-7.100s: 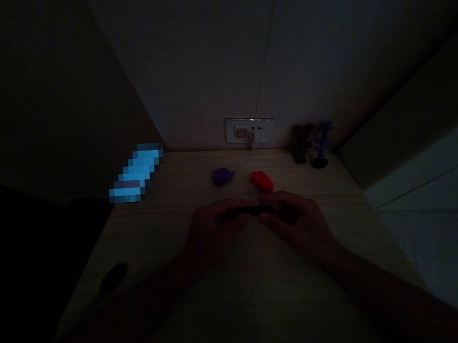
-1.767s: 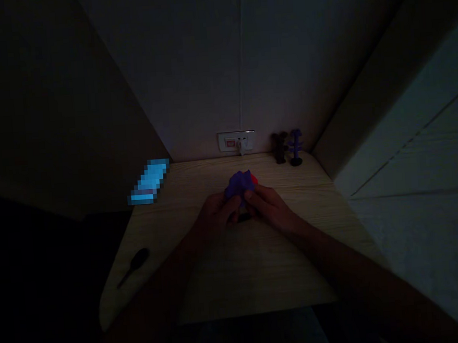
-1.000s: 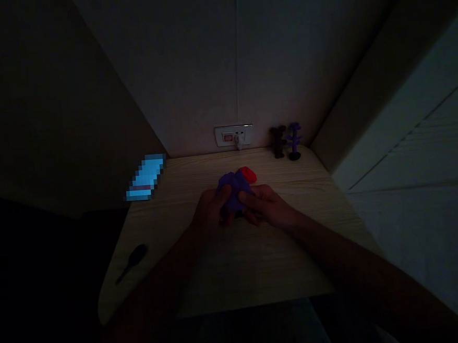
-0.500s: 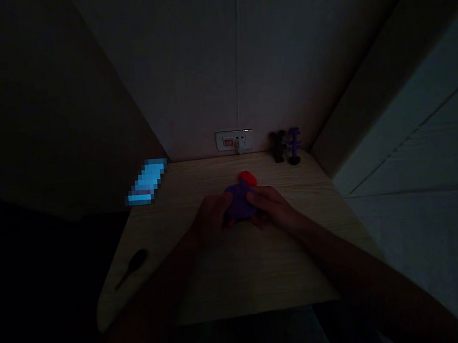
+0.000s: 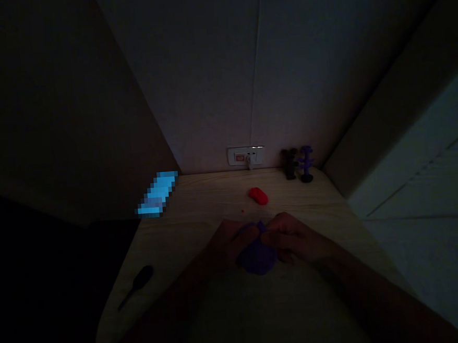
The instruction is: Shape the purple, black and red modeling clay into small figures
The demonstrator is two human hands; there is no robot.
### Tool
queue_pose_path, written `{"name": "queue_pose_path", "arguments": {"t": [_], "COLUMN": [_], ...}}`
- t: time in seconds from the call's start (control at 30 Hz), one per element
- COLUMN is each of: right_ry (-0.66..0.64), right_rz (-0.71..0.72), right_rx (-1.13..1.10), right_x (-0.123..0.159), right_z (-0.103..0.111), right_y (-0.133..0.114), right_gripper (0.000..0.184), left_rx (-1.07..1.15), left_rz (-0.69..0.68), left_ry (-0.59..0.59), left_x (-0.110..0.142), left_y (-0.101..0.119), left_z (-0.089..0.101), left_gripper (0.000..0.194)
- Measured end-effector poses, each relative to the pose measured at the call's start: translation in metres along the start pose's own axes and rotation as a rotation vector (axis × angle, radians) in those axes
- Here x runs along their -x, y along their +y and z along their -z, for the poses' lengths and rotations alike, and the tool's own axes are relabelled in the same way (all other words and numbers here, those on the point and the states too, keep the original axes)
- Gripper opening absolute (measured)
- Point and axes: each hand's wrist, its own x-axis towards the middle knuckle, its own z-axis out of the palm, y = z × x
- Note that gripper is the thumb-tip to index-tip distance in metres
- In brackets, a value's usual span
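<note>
A purple, flattened roundish piece of what looks like modelling clay is held just above the tabletop. My left hand grips its left side, with the thumb lying across the top. From the right, my right hand pinches its upper edge, where a small nub stands up. The fingers beneath the piece are mostly hidden. Beyond the hands lies a red lump of similar material, touched by neither hand. A tiny red bit rests on the wood to its left.
The room is dim. On the wooden table are a glowing phone-like screen at the back left and a dark spoon-shaped tool at the front left. A dark figure and a purple one stand near the wall socket.
Both hands have drawn the purple piece nearer to me, away from the red lump. My right fingers have shifted to its upper edge. The view has tilted slightly upward.
</note>
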Motion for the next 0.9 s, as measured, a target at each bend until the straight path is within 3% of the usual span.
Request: {"name": "queue_pose_path", "arguments": {"t": [0.2,0.3,0.37,0.47,0.6,0.73,0.9], "right_ry": [0.035,0.086,0.150,0.350,0.615,0.620,0.573], "right_rz": [0.041,0.038,0.057,0.135,0.203,0.204,0.152], "right_rx": [-0.046,-0.045,-0.017,0.129,0.360,0.577,0.795], "right_x": [-0.005,-0.006,-0.008,-0.014,-0.024,-0.039,-0.057], "right_z": [-0.001,-0.005,-0.006,-0.002,0.014,0.022,0.019], "right_y": [0.005,0.005,0.006,0.011,0.019,0.026,0.028], "right_gripper": [0.053,0.054,0.056,0.058,0.044,0.029,0.019], "left_rx": [0.062,0.102,0.147,0.213,0.272,0.268,0.221], "left_rz": [0.043,0.061,0.082,0.114,0.078,0.026,0.033], "left_ry": [-0.083,-0.037,0.043,0.219,0.579,0.825,0.903], "left_x": [0.001,0.003,0.002,-0.005,-0.021,-0.033,-0.036], "left_y": [0.004,0.006,0.005,0.002,-0.002,-0.010,-0.019], "left_z": [-0.001,-0.004,-0.004,0.001,0.015,0.028,0.033], "left_gripper": [0.060,0.057,0.055,0.053,0.054,0.052,0.052]}}
